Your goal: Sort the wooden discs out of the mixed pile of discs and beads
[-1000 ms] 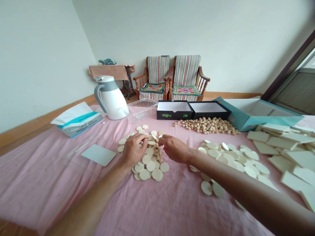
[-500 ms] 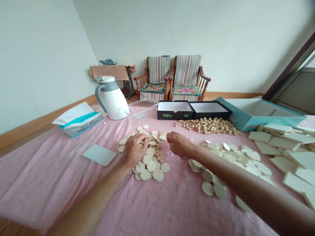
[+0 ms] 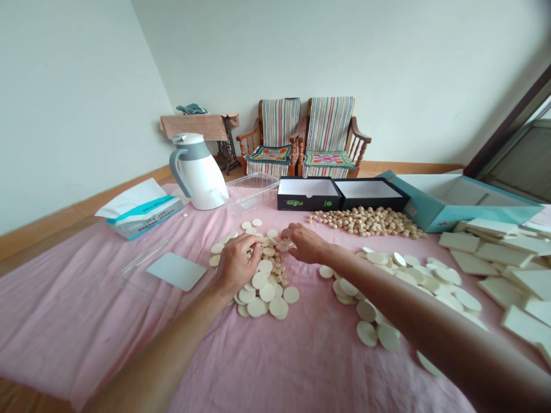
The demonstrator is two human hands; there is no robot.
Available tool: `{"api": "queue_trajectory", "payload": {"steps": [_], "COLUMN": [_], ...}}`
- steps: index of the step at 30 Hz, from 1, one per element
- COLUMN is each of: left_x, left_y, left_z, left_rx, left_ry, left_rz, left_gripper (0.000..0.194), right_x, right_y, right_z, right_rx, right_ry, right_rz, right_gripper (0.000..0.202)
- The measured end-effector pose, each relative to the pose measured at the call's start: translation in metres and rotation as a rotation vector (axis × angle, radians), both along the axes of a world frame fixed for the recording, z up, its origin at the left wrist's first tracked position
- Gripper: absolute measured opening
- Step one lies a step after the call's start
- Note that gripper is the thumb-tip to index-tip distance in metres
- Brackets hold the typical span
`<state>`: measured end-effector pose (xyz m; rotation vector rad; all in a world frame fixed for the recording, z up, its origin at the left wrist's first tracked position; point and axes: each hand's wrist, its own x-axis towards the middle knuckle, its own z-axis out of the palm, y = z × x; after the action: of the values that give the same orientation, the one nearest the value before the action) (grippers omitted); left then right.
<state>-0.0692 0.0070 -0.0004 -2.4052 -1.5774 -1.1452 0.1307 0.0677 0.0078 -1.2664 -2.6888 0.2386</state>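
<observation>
Pale round wooden discs (image 3: 267, 292) lie mixed with small wooden beads (image 3: 279, 269) in a loose pile on the pink cloth (image 3: 301, 350). Over the pile's left side rests my left hand (image 3: 239, 258), its fingers curled and the thumb close to the index finger; what they hold, if anything, is hidden. My right hand (image 3: 306, 244) reaches in from the right, fingers spread at the pile's upper right edge near a disc. Beneath my right forearm spreads a second heap of discs (image 3: 365, 332). One single disc (image 3: 326, 271) lies at that heap's left edge.
Square wooden pieces (image 3: 503, 289) are heaped far right. Behind stand a teal box (image 3: 447, 218), two black boxes (image 3: 307, 202), a bead heap (image 3: 365, 221), a clear plastic tray (image 3: 253, 192) and a white jug (image 3: 204, 180). A tissue pack (image 3: 144, 212) and white card (image 3: 176, 271) lie left.
My right hand has moved left to the mixed pile and its fingers have opened out. A single disc now shows where that hand was. My left hand stays over the pile.
</observation>
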Motion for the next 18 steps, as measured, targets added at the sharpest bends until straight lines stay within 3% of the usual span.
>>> {"api": "queue_trajectory", "payload": {"steps": [5,9,15,18], "left_x": [0.0,0.0,0.004,0.005], "left_y": [0.0,0.0,-0.002,-0.002], "left_z": [0.0,0.0,0.003,0.003], "left_rx": [-0.003,-0.013,-0.007,-0.008], "left_ry": [0.0,-0.017,-0.003,0.015], "left_rz": [-0.002,-0.012,0.008,0.014], "left_gripper": [0.016,0.017,0.018,0.018], "right_x": [0.007,0.027,0.088,0.123], "right_y": [-0.004,-0.014,-0.036,-0.048], "right_z": [0.001,0.018,0.061,0.069], "right_rx": [-0.01,-0.036,-0.206,-0.291], "right_ry": [-0.002,0.006,0.116,0.115], "right_rz": [-0.026,-0.045,-0.027,-0.005], "right_gripper": [0.024,0.023,0.021,0.025]}}
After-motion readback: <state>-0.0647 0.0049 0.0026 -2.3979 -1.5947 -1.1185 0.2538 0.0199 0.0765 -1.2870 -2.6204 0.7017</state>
